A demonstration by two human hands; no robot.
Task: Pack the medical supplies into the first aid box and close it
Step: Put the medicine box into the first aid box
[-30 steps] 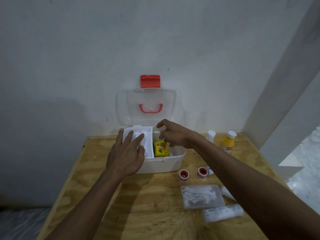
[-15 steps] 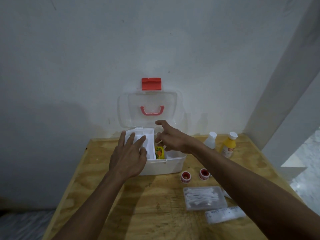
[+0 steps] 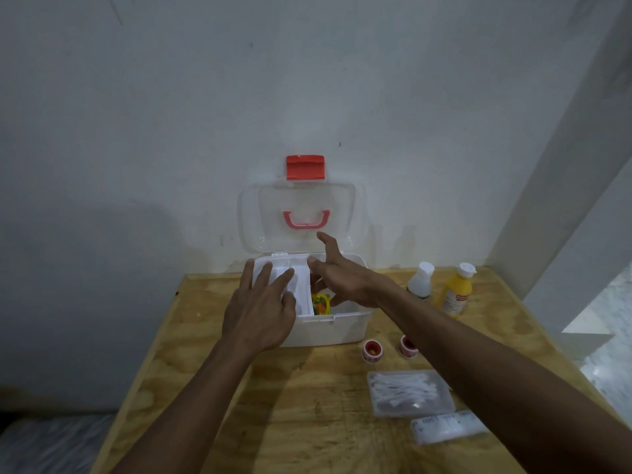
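The white first aid box stands open at the back of the wooden table, its clear lid with a red latch leaning on the wall. A white inner tray sits in the box's left half. My left hand lies flat on that tray with fingers spread. My right hand hovers over the box's right half, fingers apart, some curled down inside. A yellow packet stands in the box between the hands.
Right of the box stand a white bottle and a yellow bottle. In front lie two red tape rolls, a clear case of cotton swabs and a wrapped syringe. The table abuts the wall.
The inner tray has slid right, covering more of the yellow packet. My right hand has lifted and opened above the box. The left hand stays on the tray.
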